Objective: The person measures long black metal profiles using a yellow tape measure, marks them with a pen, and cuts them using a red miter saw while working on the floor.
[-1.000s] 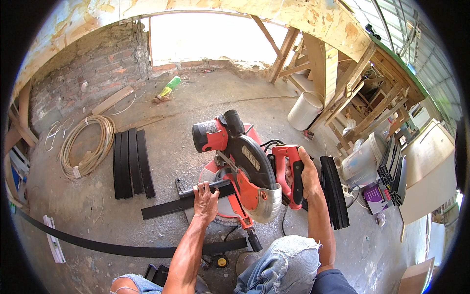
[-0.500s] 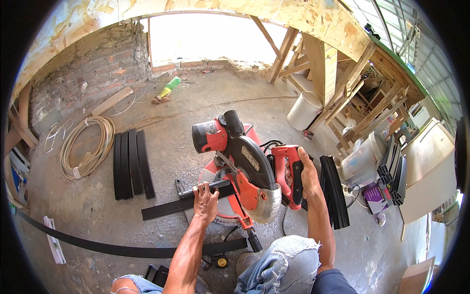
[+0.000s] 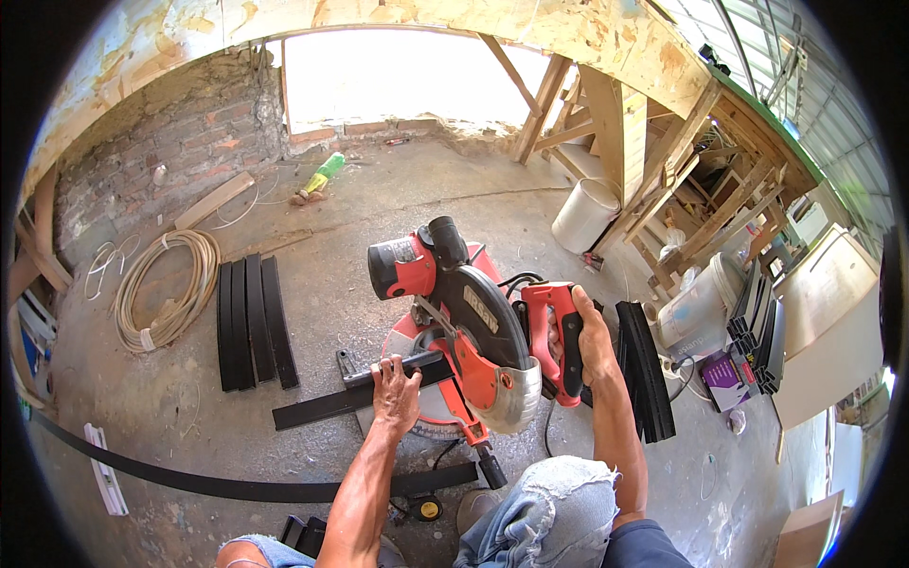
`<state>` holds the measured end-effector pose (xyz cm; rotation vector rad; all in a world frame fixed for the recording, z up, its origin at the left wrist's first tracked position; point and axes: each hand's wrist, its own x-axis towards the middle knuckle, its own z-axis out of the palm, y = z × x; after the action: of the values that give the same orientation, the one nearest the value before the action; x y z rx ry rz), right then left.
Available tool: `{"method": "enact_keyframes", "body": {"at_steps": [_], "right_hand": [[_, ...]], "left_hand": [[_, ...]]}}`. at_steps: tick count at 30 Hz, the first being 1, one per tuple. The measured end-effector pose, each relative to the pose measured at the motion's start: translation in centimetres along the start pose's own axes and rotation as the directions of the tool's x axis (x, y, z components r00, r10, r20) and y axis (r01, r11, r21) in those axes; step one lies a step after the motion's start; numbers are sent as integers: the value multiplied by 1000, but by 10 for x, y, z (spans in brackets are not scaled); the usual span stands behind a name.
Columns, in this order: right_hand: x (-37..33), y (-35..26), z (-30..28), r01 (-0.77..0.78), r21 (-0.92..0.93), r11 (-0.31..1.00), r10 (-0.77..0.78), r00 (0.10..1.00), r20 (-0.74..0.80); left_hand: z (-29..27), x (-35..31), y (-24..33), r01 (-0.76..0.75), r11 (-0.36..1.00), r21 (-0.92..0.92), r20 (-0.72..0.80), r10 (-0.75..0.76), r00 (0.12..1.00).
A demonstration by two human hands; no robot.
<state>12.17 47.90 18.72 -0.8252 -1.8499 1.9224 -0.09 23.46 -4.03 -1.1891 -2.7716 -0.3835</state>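
Observation:
A red and black miter saw (image 3: 478, 312) stands on the concrete floor before me, its blade covered by the guard. My right hand (image 3: 589, 336) is wrapped round the saw's red and black handle (image 3: 553, 343). On the saw's left side, my left hand (image 3: 395, 393) presses a black metal profile (image 3: 317, 408) against the fence (image 3: 360, 371), fingers curled over both. The profile's left end juts past the saw base. Its right end is hidden at the blade guard. A long black strip (image 3: 237, 488) lies on the floor nearer to me, beside a tape measure (image 3: 429, 508).
Several cut black profiles (image 3: 254, 322) lie at left, by a coiled hose (image 3: 170, 293). More black pieces (image 3: 647, 374) are right of the saw. A white bucket (image 3: 585, 216), a second bucket (image 3: 705, 298) and a purple box (image 3: 724, 381) stand at right. A green bottle (image 3: 327, 172) lies farther off.
Hardly anything differs. The view has shifted very slightly; both hands keep their hold on the saw handle and the profile.

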Motion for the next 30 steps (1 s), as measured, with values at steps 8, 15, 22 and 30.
{"method": "enact_keyframes", "body": {"at_steps": [8, 15, 22, 30], "right_hand": [[3, 8, -2, 3, 4, 1000, -3, 1000, -15], [1, 5, 0, 21, 10, 1000, -21, 1000, -6], [-3, 3, 0, 25, -5, 1000, -25, 1000, 8], [2, 17, -5, 32, 56, 998, -33, 999, 14]], "left_hand": [[4, 0, 0, -1, 1000, -7, -1, 1, 1000], [-1, 0, -1, -3, 1000, -9, -8, 2, 1000], [-3, -2, -1, -5, 1000, -3, 15, 5, 1000], [-4, -1, 0, -12, 1000, -13, 3, 12, 1000]]}}
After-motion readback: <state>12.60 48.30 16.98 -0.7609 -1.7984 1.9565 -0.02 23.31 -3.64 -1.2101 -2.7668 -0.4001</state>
